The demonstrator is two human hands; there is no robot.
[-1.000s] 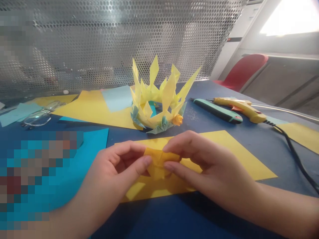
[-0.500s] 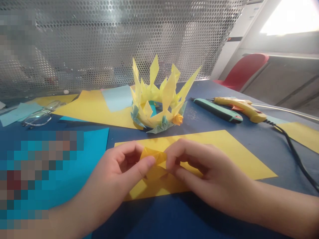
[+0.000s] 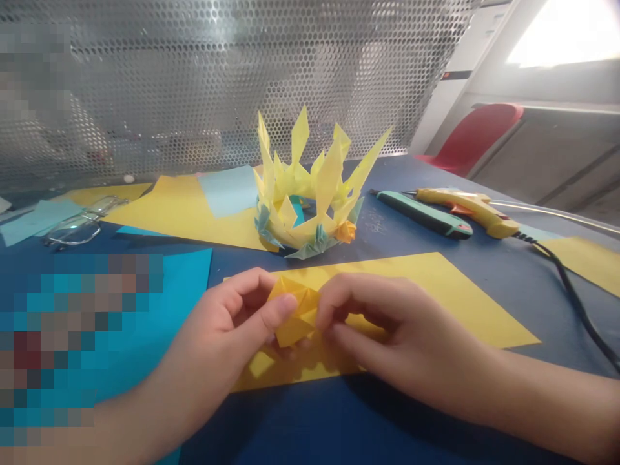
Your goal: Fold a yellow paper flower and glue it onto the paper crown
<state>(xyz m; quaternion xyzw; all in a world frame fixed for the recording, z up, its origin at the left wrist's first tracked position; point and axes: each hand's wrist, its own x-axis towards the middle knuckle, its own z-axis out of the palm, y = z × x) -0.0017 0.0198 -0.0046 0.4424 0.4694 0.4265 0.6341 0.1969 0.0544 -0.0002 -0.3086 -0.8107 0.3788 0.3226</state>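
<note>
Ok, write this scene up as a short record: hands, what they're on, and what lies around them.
Left hand: pinching folded yellow paper, thumb on its front
Right hand: fingertips at that paper's right edge, grip hidden
Beneath: flat yellow sheet on blue table
Beyond: yellow paper crown bearing an orange flower
Right side: green-and-black tool, corded yellow glue gun
Left side: blue sheet, eyeglasses

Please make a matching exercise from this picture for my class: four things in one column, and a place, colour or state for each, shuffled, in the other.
Column 1
1. folded paper
2. glasses
3. chair
4. glue gun

Column 2
A. red
B. yellow, with a black cord
C. held in the left hand
D. lying on the left of the table

Pairs: 1-C; 2-D; 3-A; 4-B
</note>
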